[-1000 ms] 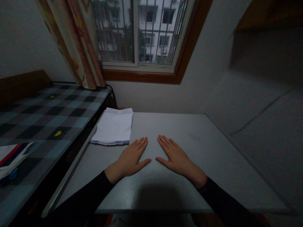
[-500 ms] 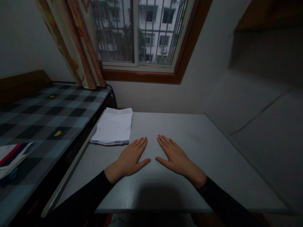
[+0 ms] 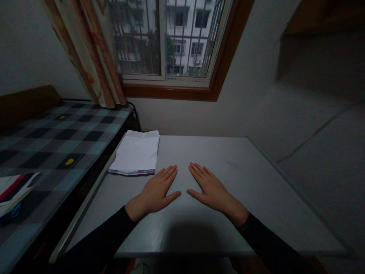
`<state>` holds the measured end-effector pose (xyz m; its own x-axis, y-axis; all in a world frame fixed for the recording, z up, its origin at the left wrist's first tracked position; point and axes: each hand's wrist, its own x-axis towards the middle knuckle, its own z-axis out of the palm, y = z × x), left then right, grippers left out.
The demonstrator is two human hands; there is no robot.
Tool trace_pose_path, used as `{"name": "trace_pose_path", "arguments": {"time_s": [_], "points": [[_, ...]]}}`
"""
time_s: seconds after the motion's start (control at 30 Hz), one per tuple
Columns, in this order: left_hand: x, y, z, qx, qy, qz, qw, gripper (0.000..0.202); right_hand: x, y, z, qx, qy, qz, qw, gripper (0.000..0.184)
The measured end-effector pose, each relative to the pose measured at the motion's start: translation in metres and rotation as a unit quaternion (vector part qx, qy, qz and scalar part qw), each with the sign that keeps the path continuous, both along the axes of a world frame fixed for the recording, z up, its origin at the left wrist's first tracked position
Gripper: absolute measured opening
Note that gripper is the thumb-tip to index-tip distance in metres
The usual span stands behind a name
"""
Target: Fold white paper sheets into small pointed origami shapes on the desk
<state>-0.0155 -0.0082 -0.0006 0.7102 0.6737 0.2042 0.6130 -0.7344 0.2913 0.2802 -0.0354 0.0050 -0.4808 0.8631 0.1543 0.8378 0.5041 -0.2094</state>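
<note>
My left hand [image 3: 155,192] lies flat, palm down, on the grey table [image 3: 256,182], fingers stretched out and holding nothing. My right hand [image 3: 211,188] lies flat beside it in the same way, thumbs pointing toward each other with a small gap between them. A stack of white paper sheets [image 3: 137,156] rests at the table's far left corner, just beyond my left fingertips and apart from them. Both arms wear dark sleeves.
A bed with a checked blue-and-black cover [image 3: 57,133] runs along the table's left side, with some papers [image 3: 14,188] at its near edge. A barred window [image 3: 165,38] and a patterned curtain [image 3: 91,57] are ahead. A white wall bounds the right.
</note>
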Motion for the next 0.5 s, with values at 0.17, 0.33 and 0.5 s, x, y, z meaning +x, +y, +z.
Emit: {"name": "trace_pose_path", "arguments": {"time_s": [0.17,0.33,0.5], "points": [[-0.004,-0.001,0.012,-0.005,-0.009,-0.011,1.0,0.079,0.001,0.0,-0.001,-0.001,0.007,0.003,1.0,0.096],[-0.017,0.003,0.034,0.011,-0.1,-0.042,0.994,0.043,0.005,0.002,0.001,0.001,0.064,0.003,0.998,0.086],[-0.047,0.021,0.049,0.083,-0.148,0.027,0.985,0.035,0.009,0.009,0.004,0.007,0.138,-0.004,0.99,0.061]]}}
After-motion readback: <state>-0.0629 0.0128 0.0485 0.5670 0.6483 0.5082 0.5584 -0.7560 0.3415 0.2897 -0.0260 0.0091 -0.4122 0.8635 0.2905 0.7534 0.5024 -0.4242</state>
